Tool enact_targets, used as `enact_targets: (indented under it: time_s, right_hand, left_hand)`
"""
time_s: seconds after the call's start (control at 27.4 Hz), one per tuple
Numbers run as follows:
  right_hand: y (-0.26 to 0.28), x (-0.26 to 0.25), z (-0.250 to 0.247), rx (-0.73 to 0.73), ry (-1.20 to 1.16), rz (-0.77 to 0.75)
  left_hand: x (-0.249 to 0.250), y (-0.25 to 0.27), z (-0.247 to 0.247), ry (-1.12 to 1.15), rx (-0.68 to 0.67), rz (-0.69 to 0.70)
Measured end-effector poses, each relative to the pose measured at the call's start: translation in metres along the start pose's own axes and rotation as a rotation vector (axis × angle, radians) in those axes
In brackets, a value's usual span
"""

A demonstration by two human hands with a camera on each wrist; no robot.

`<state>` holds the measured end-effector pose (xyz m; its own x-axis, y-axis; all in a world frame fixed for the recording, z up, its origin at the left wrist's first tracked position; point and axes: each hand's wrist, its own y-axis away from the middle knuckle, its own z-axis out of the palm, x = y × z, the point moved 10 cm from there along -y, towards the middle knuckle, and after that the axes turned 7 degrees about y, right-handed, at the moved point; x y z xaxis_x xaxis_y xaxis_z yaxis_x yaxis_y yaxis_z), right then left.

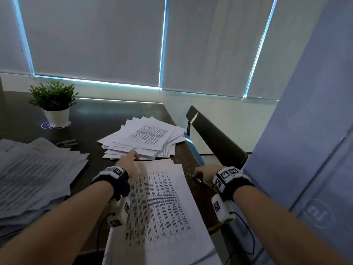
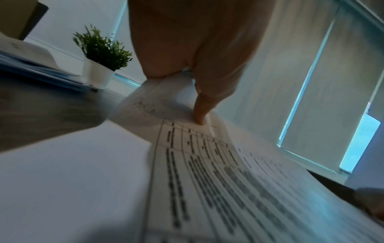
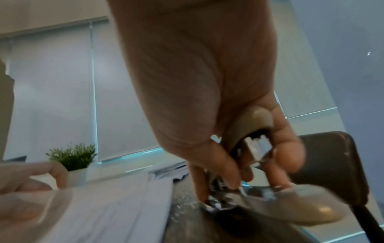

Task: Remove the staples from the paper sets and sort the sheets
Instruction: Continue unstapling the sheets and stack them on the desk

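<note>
1. Dark table (image 1: 99,119) under drawn blinds (image 1: 95,39); landmark: printed set (image 1: 162,203) lying at near centre, long axis running away from the body.
2. Far left of the set: loose stack (image 1: 32,173); beyond it, plant (image 1: 54,104).
3. Just beyond the set's far edge: fanned pile (image 1: 145,138) of sorted sheets.
4. On the set's far-left corner: left hand (image 1: 129,163), arm stretched forward, fingers (image 2: 200,113) fairly straight, one tip pressing the top sheet down, gripping nothing.
5. Just right of the set's far-right corner, off the paper: right hand (image 1: 205,172), fingers curled around a staple remover (image 3: 255,164), wrist low over the table edge.
6. Nearer hand to that right corner: right; staple itself not discernible.
7. Right of the table: chair (image 1: 215,138).
</note>
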<state>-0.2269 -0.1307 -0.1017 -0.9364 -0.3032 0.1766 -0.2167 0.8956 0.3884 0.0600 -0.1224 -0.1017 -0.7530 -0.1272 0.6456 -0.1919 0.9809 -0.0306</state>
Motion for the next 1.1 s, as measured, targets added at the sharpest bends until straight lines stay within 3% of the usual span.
enact_targets:
  time_s: [0.07, 0.15, 0.22, 0.33, 0.44, 0.55, 0.62, 0.77, 0.84, 0.95, 1.1]
  right_hand:
    - [0.007, -0.002, -0.010, -0.020, -0.041, 0.017]
    - [0.010, 0.001, -0.022, 0.012, -0.257, 0.045]
    - [0.015, 0.006, -0.030, 0.035, -0.568, 0.066]
    - [0.030, -0.009, -0.017, -0.088, -1.158, 0.040]
    - [0.023, -0.051, 0.005, -0.220, -1.853, -0.160]
    - [0.005, -0.079, 0.034, -0.236, -2.097, -0.213]
    - [-0.005, -0.070, 0.049, -0.126, -2.176, -0.086]
    - [-0.017, -0.026, 0.052, 0.142, -2.112, 0.077]
    - [-0.019, -0.018, 0.045, 0.149, -2.170, 0.083]
    - [-0.015, -0.022, 0.022, 0.101, -2.217, -0.040]
    - [-0.005, -0.043, -0.017, 0.158, -1.642, -0.162]
  left_hand:
    - [0.005, 0.002, 0.000, 0.010, -0.016, 0.016]
    - [0.018, -0.002, -0.003, 0.001, -0.032, 0.074]
    - [0.032, -0.010, -0.010, -0.053, -0.049, 0.105]
    - [0.047, -0.022, -0.021, -0.078, -0.071, 0.072]
    - [0.059, -0.028, -0.021, -0.094, -0.079, 0.048]
    - [0.068, -0.028, -0.011, -0.111, -0.157, 0.026]
    - [0.070, -0.026, -0.014, -0.104, -0.177, 0.003]
    - [0.055, -0.023, -0.027, -0.125, -0.169, 0.003]
    - [0.045, -0.018, -0.024, -0.192, -0.165, -0.003]
    - [0.029, -0.010, -0.014, -0.303, -0.186, -0.032]
    - [0.010, -0.007, -0.009, -0.462, -0.197, -0.034]
